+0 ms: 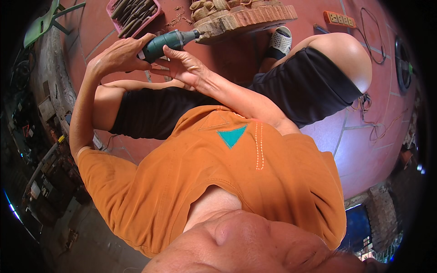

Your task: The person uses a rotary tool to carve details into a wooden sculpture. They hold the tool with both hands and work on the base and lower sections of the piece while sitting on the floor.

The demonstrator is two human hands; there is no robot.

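Observation:
A dark green die grinder [169, 42] with a grey metal nose lies across my two hands, its nose pointing right. My left hand [119, 55] wraps around its rear end, the fingertips hidden behind the body. Against the near side of the casing rests the thumb of my right hand [190, 67], while its other fingers reach left below the tool. The nose ends close to the left edge of a thick round wooden slab [248, 19] with carved shapes on top; whether they touch I cannot tell.
A pink basket [158, 10] of carving tools stands far left of the slab, with wood shavings [178, 20] between them. An orange power strip [339, 19] and a loose black cable [381, 44] lie on the red tiles at right. A green chair [42, 26] stands far left.

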